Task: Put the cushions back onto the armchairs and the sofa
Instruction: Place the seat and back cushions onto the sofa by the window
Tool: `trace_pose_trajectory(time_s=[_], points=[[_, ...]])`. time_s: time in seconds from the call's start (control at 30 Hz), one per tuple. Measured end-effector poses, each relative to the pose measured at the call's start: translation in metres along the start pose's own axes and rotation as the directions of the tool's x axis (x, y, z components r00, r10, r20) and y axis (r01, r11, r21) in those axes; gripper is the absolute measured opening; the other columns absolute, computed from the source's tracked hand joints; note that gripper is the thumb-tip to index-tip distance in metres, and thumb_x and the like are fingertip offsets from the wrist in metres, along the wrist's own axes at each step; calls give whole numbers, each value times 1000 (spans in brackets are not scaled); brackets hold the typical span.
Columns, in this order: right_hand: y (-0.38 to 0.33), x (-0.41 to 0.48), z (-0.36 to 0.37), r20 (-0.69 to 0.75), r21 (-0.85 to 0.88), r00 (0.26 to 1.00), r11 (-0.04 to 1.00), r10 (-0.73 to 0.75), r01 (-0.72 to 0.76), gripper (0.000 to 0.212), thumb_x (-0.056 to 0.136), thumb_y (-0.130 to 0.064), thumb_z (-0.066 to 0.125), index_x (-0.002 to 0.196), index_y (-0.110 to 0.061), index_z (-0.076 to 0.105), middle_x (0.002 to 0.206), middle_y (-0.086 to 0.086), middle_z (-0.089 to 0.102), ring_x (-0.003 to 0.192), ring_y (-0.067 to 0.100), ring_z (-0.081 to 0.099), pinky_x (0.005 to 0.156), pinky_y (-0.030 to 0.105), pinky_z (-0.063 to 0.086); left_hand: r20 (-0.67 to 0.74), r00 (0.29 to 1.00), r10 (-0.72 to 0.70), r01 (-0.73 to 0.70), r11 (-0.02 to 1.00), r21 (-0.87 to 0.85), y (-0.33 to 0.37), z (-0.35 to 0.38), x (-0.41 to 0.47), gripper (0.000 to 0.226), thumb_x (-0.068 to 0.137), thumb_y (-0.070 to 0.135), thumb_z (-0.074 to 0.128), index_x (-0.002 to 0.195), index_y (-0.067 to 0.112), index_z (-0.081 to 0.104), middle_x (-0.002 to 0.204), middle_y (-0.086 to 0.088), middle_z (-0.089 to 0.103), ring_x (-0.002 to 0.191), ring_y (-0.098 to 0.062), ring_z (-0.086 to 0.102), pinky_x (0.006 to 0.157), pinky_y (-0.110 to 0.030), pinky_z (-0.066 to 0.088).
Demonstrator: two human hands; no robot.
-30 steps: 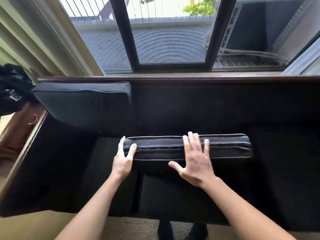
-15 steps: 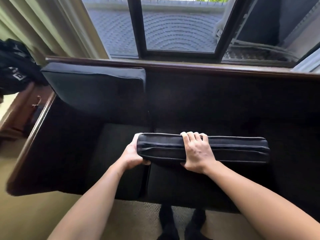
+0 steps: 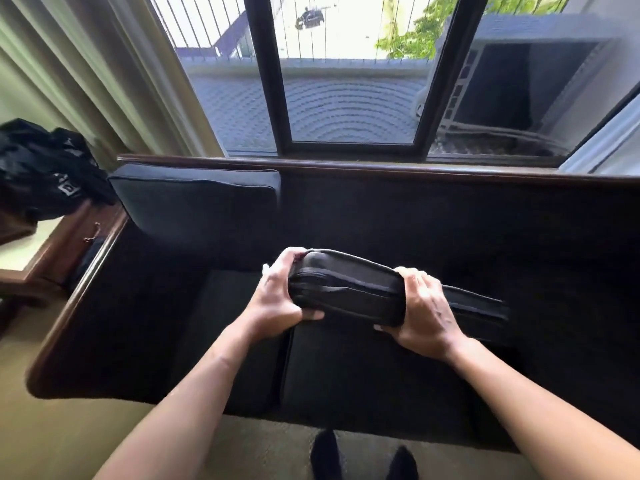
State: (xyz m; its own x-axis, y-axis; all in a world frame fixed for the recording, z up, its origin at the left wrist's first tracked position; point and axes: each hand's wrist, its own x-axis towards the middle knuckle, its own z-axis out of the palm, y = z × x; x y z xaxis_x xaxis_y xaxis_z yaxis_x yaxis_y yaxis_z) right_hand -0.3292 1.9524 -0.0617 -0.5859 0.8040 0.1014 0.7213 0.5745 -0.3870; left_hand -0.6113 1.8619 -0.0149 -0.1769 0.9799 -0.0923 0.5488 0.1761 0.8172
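Dark cushion gripped in both hands over the sofa seat

At the left end of the sofa (image 3: pixel 450 216), one back cushion (image 3: pixel 194 206) already stands upright against the backrest, under the wooden top rail. Right of it the backrest is bare.

The left hand (image 3: pixel 277 303) is wrapped round the left end of a second dark cushion (image 3: pixel 349 289), thumb underneath and fingers curled over the top edge. The right hand (image 3: pixel 420 311) is clamped across the cushion nearer its middle, fingers over the top, thumb below. The cushion hangs above the middle of the seat, its left end higher, its right end dipping toward the seat; whether that end touches is too dark to tell.

It looks light and soft but firm enough to keep its slab shape, with piped edges and a zip line along the side. The fabric should not slip. Holding it at both short ends would likely give better control for standing it against the backrest
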Motion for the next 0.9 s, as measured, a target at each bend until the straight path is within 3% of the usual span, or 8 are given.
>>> trace_pose_trajectory(time_s=[0.1, 0.2, 0.37, 0.47, 0.6, 0.67, 0.77, 0.9], points=[[13, -16, -25, -16, 195, 993, 974, 118, -112, 116, 52, -52, 96, 141, -10, 35, 130, 9, 53, 116, 29, 54, 104, 45, 44, 21, 987, 157, -158, 979, 126, 68, 6, 7, 100, 47, 39, 97, 136, 28, 52, 118, 22, 56, 114, 17, 47, 118, -68, 30], [24, -31, -36, 39, 327, 974, 918, 222, -222, 115, 52, -49, 97, 141, -20, 31, 131, 2, 55, 117, 24, 57, 98, 43, 49, 102, 952, 290, -307, 895, 324, 118, 28, 13, 102, 51, 45, 99, 139, 22, 52, 123, 12, 51, 120, -3, 48, 124, -62, 19], [53, -54, -32, 240, 399, 940, 858, 243, -324, 111, 56, -41, 94, 141, -42, 22, 132, -16, 52, 119, 11, 57, 98, 35, 50, 237, 915, 328, -404, 721, 562, 126, 98, 25, 100, 49, 53, 93, 136, 21, 54, 119, 7, 52, 112, -17, 50, 112, -48, 37], [64, -65, -32, 299, 380, 930, 867, 214, -322, 123, 57, -32, 91, 148, -50, 11, 139, -17, 49, 120, 13, 58, 100, 37, 51, 280, 909, 309, -415, 736, 535, 108, 138, 22, 98, 50, 51, 92, 136, 24, 55, 122, 6, 53, 114, -17, 50, 112, -47, 37], [73, -69, -45, 210, 400, 953, 871, 216, -286, 134, 59, -34, 93, 157, -35, 1, 156, -4, 33, 137, 16, 44, 110, 36, 44, 278, 906, 320, -419, 771, 480, 108, 147, 25, 105, 56, 48, 91, 150, 24, 49, 142, 5, 52, 133, -18, 45, 122, -49, 26], [72, -64, -55, 159, 343, 972, 914, 174, -219, 135, 59, -41, 93, 159, -26, 4, 162, -1, 26, 144, 17, 34, 116, 39, 38, 319, 922, 219, -369, 744, 556, 101, 130, 27, 117, 58, 54, 91, 158, 28, 36, 151, 4, 44, 143, -17, 35, 127, -51, 14], [57, -46, -69, 168, 26, 984, 998, 57, -62, 129, 65, -55, 86, 160, -15, 10, 164, 3, 21, 151, 22, 21, 123, 44, 25, 307, 949, 74, -278, 656, 702, 76, 92, 29, 134, 54, 62, 89, 164, 34, 19, 154, 4, 38, 148, -18, 29, 129, -55, 4], [18, -15, -66, 286, -266, 958, 962, 16, 63, 127, 70, -65, 74, 160, -7, 5, 158, 8, 27, 146, 29, 26, 122, 56, 20, 209, 977, -40, -147, 580, 801, 44, 46, 29, 141, 51, 65, 90, 164, 34, 12, 157, 2, 36, 150, -21, 26, 128, -59, 4]])
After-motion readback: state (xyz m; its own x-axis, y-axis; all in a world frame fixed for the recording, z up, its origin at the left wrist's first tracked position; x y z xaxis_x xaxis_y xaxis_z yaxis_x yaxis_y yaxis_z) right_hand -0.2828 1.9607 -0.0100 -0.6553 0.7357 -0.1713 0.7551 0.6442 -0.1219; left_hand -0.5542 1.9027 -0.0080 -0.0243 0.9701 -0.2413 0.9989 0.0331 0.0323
